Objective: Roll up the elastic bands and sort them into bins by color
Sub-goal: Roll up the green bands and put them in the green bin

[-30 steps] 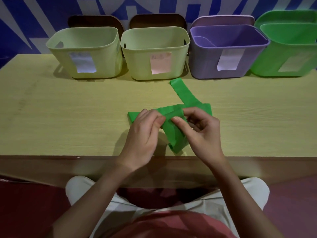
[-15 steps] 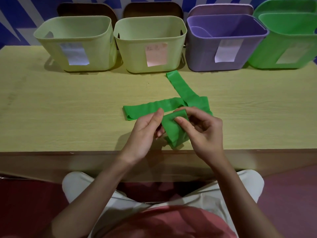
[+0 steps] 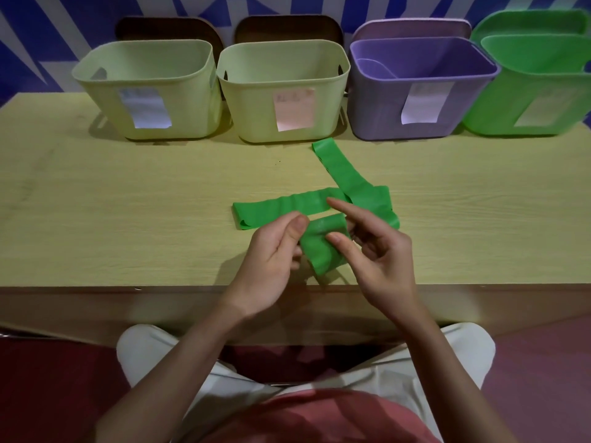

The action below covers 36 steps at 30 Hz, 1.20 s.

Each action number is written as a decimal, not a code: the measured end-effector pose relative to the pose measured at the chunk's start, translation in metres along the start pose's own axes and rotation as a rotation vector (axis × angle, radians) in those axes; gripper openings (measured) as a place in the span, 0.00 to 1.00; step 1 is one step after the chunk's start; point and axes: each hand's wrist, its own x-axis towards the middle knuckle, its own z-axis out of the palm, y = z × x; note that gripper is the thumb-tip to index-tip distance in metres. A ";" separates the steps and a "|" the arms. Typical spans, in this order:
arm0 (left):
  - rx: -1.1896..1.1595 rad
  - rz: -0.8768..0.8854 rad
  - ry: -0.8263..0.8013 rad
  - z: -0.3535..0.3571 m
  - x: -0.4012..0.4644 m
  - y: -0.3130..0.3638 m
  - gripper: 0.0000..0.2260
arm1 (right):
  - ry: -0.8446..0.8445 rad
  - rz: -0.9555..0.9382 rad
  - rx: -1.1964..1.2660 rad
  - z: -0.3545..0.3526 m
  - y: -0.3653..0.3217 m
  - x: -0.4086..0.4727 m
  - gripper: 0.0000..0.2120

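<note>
Your left hand (image 3: 271, 260) is raised palm toward you, fingers curled, thumb tip pressing the left edge of the green band (image 3: 323, 247). Your right hand (image 3: 380, 260), just beside it, pinches the same fold with the thumb on top, index finger extended forward. Both forearms converge from below, wrists slightly bent.

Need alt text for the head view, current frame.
Both hands, left hand and right hand, pinch the near end of a green elastic band at the table edge. Four bins line the far side: two pale yellow, one purple, one green bin.
</note>
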 end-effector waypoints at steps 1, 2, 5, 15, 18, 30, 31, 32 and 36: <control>-0.040 -0.041 -0.011 0.000 -0.001 0.001 0.16 | -0.001 -0.033 -0.029 -0.001 -0.001 -0.001 0.18; -0.064 -0.055 -0.021 0.000 -0.002 0.002 0.16 | -0.003 -0.062 -0.045 -0.002 -0.002 -0.002 0.17; -0.077 0.002 -0.042 -0.001 -0.001 0.007 0.14 | -0.006 -0.072 -0.006 -0.002 0.000 -0.002 0.11; 0.401 0.317 -0.036 -0.008 -0.004 -0.005 0.15 | 0.021 0.028 0.025 -0.002 0.010 -0.004 0.09; 0.458 0.307 -0.006 -0.003 -0.004 -0.010 0.16 | 0.013 0.045 0.067 -0.001 0.009 -0.005 0.09; -0.414 -0.197 -0.159 -0.001 -0.002 0.009 0.17 | -0.005 0.000 0.106 -0.004 0.004 0.000 0.09; -0.386 -0.201 -0.166 -0.001 0.000 0.011 0.16 | 0.005 0.008 0.092 -0.004 0.005 0.000 0.09; -0.307 -0.173 -0.155 -0.002 0.001 0.011 0.16 | 0.012 0.019 0.075 -0.005 0.006 0.001 0.10; 0.309 0.192 -0.006 -0.007 0.001 0.001 0.19 | 0.016 0.047 0.042 -0.005 0.011 0.003 0.13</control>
